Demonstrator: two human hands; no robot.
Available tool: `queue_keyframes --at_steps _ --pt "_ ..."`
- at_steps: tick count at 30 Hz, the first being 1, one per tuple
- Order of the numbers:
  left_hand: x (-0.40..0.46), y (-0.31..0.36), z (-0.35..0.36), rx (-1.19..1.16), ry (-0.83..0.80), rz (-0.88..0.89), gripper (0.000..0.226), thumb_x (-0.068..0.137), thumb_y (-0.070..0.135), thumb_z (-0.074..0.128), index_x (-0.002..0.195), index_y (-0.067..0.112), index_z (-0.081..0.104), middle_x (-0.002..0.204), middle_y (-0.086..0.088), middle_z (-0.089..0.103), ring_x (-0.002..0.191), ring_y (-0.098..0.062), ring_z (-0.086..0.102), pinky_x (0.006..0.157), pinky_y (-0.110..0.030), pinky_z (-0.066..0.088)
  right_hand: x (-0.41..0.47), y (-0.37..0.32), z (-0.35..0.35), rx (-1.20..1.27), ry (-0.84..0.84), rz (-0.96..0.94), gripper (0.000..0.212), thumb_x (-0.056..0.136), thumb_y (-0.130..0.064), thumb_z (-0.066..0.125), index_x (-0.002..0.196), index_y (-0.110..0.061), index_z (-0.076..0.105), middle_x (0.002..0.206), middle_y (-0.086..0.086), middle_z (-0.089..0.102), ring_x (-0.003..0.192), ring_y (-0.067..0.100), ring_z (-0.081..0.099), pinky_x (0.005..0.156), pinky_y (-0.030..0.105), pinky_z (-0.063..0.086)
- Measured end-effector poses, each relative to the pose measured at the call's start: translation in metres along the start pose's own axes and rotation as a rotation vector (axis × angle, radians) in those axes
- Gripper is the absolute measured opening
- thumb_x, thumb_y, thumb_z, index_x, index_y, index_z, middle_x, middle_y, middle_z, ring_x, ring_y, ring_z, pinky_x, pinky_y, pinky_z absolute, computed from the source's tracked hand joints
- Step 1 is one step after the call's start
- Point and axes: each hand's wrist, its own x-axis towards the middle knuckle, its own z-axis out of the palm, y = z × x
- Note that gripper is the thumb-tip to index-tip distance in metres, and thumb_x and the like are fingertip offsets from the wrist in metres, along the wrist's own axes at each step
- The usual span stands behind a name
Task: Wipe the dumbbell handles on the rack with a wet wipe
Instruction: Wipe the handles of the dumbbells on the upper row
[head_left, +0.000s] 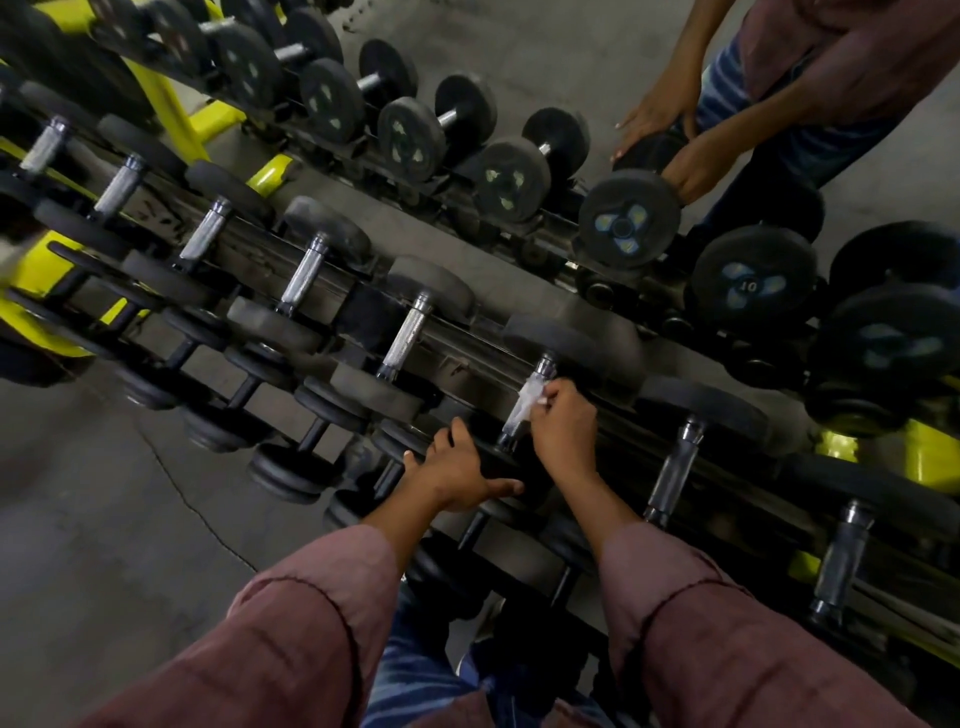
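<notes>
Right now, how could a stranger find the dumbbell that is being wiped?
Look at the top row of the yellow rack. Its dumbbell handle is the only one with a white wet wipe on it, held by the right hand; neighbouring handles are bare.

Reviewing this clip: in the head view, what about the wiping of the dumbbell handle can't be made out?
- Handle: its middle is covered by the wet wipe and the right hand.
- Wipe's wetness: too small and blurred.
- Near weight: partly hidden under the left hand.
- Rack: cut off by the right and left edges.
</notes>
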Motion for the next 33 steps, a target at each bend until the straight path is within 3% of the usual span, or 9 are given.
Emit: queue_keyframes --at_steps 6,9,15,21,24,30,33 --pt "-0.003 0.001 -0.002 -0.018 -0.002 0.003 0.138 0.073 0.083 0.064 0.160 0.010 -0.016 0.169 -0.018 0.000 0.156 -0.034 0.008 0.123 -0.061 0.007 0.009 0.002 0.001 0.055 0.058 0.064 0.019 0.094 -0.020 0.057 0.112 -0.019 0.063 0.114 0.010 0.068 0.107 0.030 0.064 0.080 0.031 0.044" --pt "-0.003 0.001 -0.002 -0.023 -0.006 0.002 0.138 0.074 0.082 0.065 0.159 0.010 -0.016 0.169 -0.018 0.000 0.156 -0.035 0.007 0.123 -0.061 0.005 0.004 0.006 0.008 0.089 0.064 0.136 0.023 0.095 -0.021 0.057 0.116 -0.015 0.064 0.115 0.014 0.069 0.107 0.032 0.065 0.079 0.030 0.045" --pt "-0.001 0.000 -0.001 -0.032 -0.018 0.000 0.138 0.074 0.081 0.065 0.159 0.010 -0.017 0.169 -0.018 -0.002 0.156 -0.033 0.006 0.123 -0.061 0.005 -0.002 0.023 0.017 0.081 -0.078 0.178 0.023 0.095 -0.018 0.058 0.108 -0.008 0.073 0.109 0.017 0.072 0.106 0.034 0.066 0.074 0.024 0.039" --pt "-0.001 0.000 -0.004 -0.026 -0.026 -0.004 0.139 0.073 0.082 0.065 0.159 0.010 -0.018 0.169 -0.018 -0.003 0.157 -0.032 0.005 0.123 -0.062 0.004 0.012 0.006 0.012 0.192 0.054 0.115 0.024 0.094 -0.013 0.058 0.115 -0.008 0.069 0.117 0.019 0.066 0.109 0.033 0.062 0.086 0.028 0.043" --pt "-0.001 0.000 -0.003 -0.024 -0.034 -0.005 0.140 0.073 0.082 0.065 0.159 0.010 -0.017 0.169 -0.017 -0.003 0.157 -0.032 0.006 0.123 -0.062 0.004 0.008 0.005 0.013 0.154 0.075 0.103 0.023 0.093 -0.013 0.059 0.111 -0.003 0.070 0.115 0.023 0.065 0.106 0.034 0.063 0.081 0.027 0.042" --pt "-0.002 0.000 -0.004 -0.024 -0.034 -0.002 0.138 0.074 0.081 0.065 0.159 0.010 -0.018 0.170 -0.017 -0.004 0.157 -0.031 0.004 0.123 -0.062 0.003 0.017 0.015 0.015 0.368 -0.143 0.359 0.033 0.093 -0.033 0.064 0.104 -0.003 0.072 0.094 0.008 0.068 0.090 0.022 0.063 0.073 0.026 0.041" --pt "-0.002 -0.001 -0.004 -0.025 -0.034 0.002 0.138 0.074 0.081 0.066 0.159 0.009 -0.017 0.169 -0.017 -0.003 0.157 -0.032 0.005 0.123 -0.062 0.004 0.016 0.031 0.011 0.307 -0.324 0.333 0.024 0.081 -0.033 0.074 0.084 -0.009 0.075 0.076 0.005 0.070 0.076 0.023 0.065 0.066 0.026 0.046"
